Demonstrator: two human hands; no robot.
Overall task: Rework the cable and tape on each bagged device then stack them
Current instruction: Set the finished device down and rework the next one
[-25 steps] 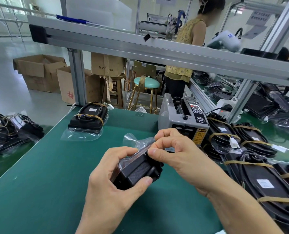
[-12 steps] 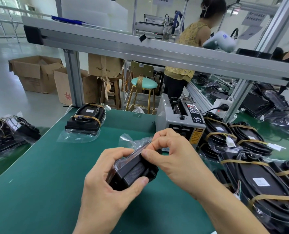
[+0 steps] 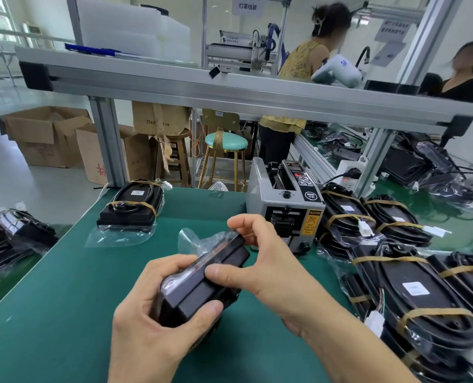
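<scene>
A black device in a clear plastic bag (image 3: 199, 283) is held on edge above the green table (image 3: 64, 299). My left hand (image 3: 158, 322) grips its near end, thumb across the lower face. My right hand (image 3: 263, 261) pinches the upper edge, thumb on the side and fingers curled over the top where the bag's loose end bunches up. A finished bagged device (image 3: 131, 207) with cable and brown tape bands lies flat at the table's far left. A pile of taped bagged devices (image 3: 412, 286) fills the right side.
A grey tape dispenser machine (image 3: 282, 203) stands just beyond my right hand. More bagged devices (image 3: 11, 233) lie off the table's left edge. An aluminium frame rail (image 3: 229, 92) crosses overhead. Two people work at benches behind; cardboard boxes (image 3: 47, 134) and a stool (image 3: 225, 145) stand beyond the table.
My right hand's fingers have slid along the device's top edge toward its far end, and the thumb now presses lower on the side. The device stays in my left hand.
</scene>
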